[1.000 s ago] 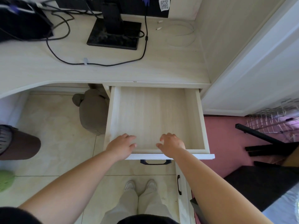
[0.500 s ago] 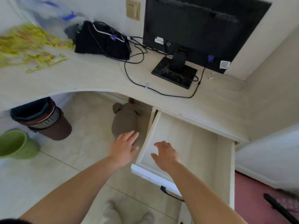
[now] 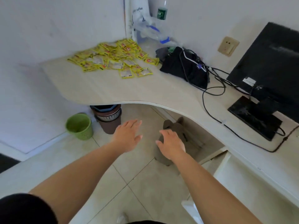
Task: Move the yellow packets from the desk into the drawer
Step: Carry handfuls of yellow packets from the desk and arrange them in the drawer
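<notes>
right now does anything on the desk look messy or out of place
The packets lie strewn in a loose overlapping heap at the desk's far left corner, not stacked. Black cables trail across it beside the bag. Nothing looks spilled or broken.

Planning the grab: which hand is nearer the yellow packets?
Left. The left hand hovers short of the desk, in line with the yellow packets; the right hand is farther right.

White walls (image 3: 48,29); pale tiled floor (image 3: 137,183); soft daylight
</notes>
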